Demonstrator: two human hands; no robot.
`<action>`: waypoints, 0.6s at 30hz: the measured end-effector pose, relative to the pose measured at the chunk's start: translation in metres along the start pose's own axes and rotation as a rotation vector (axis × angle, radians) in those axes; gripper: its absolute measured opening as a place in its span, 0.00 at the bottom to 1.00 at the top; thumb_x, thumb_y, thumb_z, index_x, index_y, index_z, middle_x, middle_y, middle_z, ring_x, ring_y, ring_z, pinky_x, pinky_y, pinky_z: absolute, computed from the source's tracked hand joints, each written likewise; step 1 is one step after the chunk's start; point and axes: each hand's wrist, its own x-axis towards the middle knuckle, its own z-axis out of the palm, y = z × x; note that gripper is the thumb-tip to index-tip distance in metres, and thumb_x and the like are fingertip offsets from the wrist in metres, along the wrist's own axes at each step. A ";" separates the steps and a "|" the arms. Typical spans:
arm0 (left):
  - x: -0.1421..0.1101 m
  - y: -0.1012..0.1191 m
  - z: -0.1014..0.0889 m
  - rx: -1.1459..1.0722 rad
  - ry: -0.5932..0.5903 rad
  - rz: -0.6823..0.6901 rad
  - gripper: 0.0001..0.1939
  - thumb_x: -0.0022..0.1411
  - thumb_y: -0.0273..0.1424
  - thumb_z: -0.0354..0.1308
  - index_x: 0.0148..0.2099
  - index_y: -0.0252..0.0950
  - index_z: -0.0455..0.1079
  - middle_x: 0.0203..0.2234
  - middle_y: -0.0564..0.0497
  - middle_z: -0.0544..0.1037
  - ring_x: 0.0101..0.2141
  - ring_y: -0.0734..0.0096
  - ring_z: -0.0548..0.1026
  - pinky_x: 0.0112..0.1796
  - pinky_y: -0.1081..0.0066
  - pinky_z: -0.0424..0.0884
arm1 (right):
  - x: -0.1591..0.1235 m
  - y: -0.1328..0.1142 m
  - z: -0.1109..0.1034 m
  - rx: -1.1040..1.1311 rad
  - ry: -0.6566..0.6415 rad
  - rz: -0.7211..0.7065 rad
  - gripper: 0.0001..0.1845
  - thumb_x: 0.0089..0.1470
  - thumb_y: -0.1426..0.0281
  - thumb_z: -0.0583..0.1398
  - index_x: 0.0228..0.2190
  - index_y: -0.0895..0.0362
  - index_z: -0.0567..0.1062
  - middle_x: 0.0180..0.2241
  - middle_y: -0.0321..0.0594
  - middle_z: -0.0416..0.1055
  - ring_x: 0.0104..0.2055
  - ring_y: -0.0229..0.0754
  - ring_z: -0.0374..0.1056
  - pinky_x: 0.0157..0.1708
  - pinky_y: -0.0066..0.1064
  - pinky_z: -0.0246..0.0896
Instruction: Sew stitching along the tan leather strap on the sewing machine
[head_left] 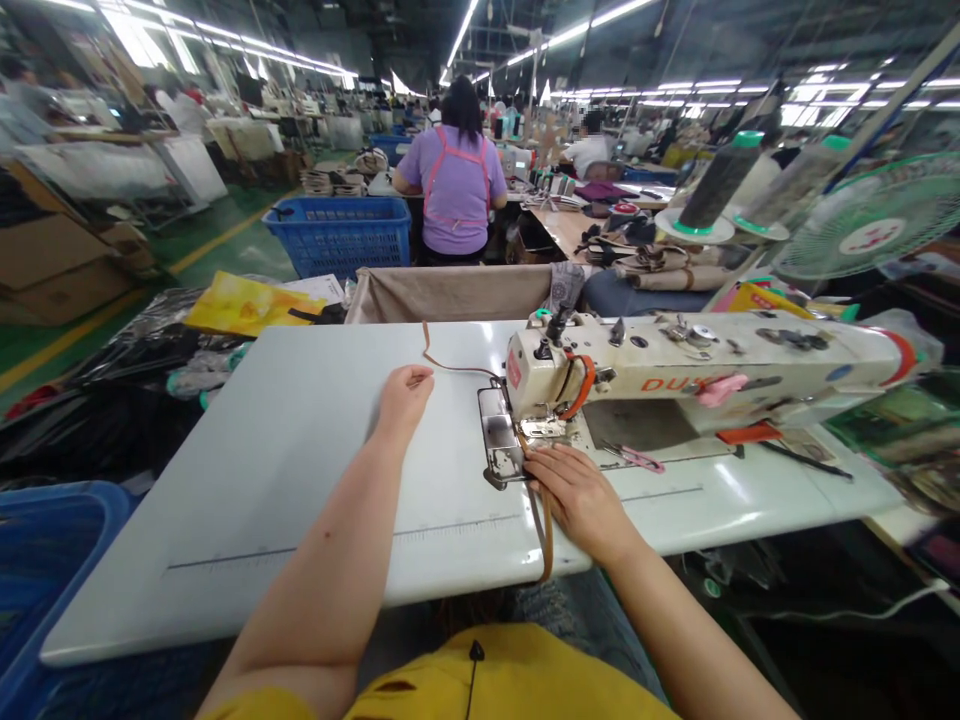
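A narrow tan strap curves across the white sewing table and runs into the cream industrial sewing machine. My left hand lies on the table with its curled fingertips pinching the strap. My right hand presses down on the strap just in front of the machine's presser foot, and the strap's end hangs over the table edge below it. The needle area is partly hidden by the machine head.
Two thread cones and a green fan stand beyond the machine. A blue crate sits at lower left. A fabric bin backs the table. Farther on, a co-worker in a lilac top sits beside another blue crate.
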 end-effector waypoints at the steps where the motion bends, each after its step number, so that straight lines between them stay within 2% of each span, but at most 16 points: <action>1: 0.000 0.000 0.000 0.000 -0.002 0.001 0.08 0.55 0.30 0.61 0.39 0.37 0.78 0.39 0.46 0.82 0.42 0.60 0.79 0.50 0.62 0.74 | 0.000 0.000 0.000 0.001 0.000 0.000 0.15 0.70 0.71 0.59 0.55 0.56 0.78 0.57 0.45 0.78 0.60 0.46 0.73 0.66 0.47 0.64; 11: -0.005 0.007 -0.001 0.030 -0.021 -0.026 0.10 0.55 0.31 0.60 0.40 0.36 0.78 0.38 0.46 0.83 0.41 0.60 0.79 0.48 0.63 0.74 | 0.000 -0.002 -0.002 0.020 0.002 0.025 0.15 0.71 0.68 0.59 0.54 0.56 0.78 0.57 0.44 0.78 0.60 0.46 0.73 0.67 0.47 0.63; 18: -0.006 0.008 -0.003 0.071 -0.054 -0.027 0.12 0.56 0.33 0.60 0.41 0.35 0.78 0.38 0.46 0.83 0.41 0.60 0.80 0.50 0.63 0.73 | -0.001 -0.001 0.000 0.018 0.023 0.006 0.15 0.71 0.67 0.59 0.54 0.56 0.78 0.57 0.44 0.78 0.59 0.47 0.74 0.64 0.47 0.66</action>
